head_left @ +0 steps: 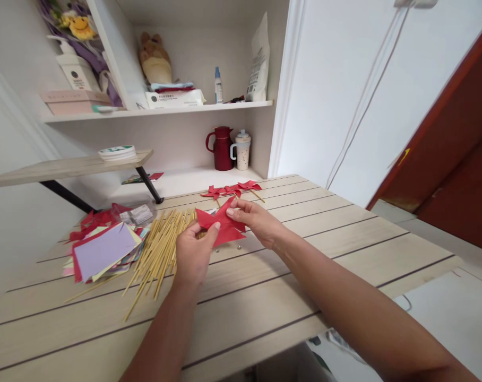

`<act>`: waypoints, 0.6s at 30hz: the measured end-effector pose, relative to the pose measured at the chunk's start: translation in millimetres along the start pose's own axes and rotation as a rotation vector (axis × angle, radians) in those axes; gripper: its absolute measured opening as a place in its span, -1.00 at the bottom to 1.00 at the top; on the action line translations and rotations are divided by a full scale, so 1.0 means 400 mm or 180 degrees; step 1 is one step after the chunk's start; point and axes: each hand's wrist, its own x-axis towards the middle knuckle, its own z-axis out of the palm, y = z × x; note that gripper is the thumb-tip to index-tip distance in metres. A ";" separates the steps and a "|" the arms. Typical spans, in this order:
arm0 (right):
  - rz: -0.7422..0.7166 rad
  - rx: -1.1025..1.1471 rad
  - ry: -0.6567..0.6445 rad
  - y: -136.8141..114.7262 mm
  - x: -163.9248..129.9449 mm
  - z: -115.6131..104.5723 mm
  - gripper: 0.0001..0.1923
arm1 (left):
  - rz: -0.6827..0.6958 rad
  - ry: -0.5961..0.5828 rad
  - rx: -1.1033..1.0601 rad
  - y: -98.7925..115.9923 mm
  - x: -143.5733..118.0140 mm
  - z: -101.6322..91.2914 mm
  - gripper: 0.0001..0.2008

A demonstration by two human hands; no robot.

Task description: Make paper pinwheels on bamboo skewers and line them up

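Left hand (pixel 193 249): pinches the near edge of the red paper (pixel 222 222) between thumb and fingers.
Right hand (pixel 254 218): fingertips closed on the paper's far side.
Red paper: a folded, pointed shape held just above the table (pixel 344 233), between both hands.
Sticks (pixel 161 246): a loose bundle just left of the left hand, touching the paper stack (pixel 105 249).
Pinwheels (pixel 233 189): finished red ones lying beyond the hands.
Behind: jug (pixel 222 148) and cup (pixel 241 150) against the wall.
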 end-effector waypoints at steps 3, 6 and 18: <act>-0.0101 -0.0113 0.0002 0.000 0.002 -0.007 -0.67 | -0.0028 0.0075 0.0012 0.000 0.001 -0.002 -0.61; -0.0094 -0.0151 0.0003 -0.002 0.004 -0.012 -0.67 | -0.0019 0.0106 0.0028 -0.001 0.002 -0.004 -0.63; 0.0054 -0.0369 -0.0150 0.001 0.012 -0.030 -0.70 | -0.0306 0.0190 -0.0453 0.029 -0.016 0.011 -0.69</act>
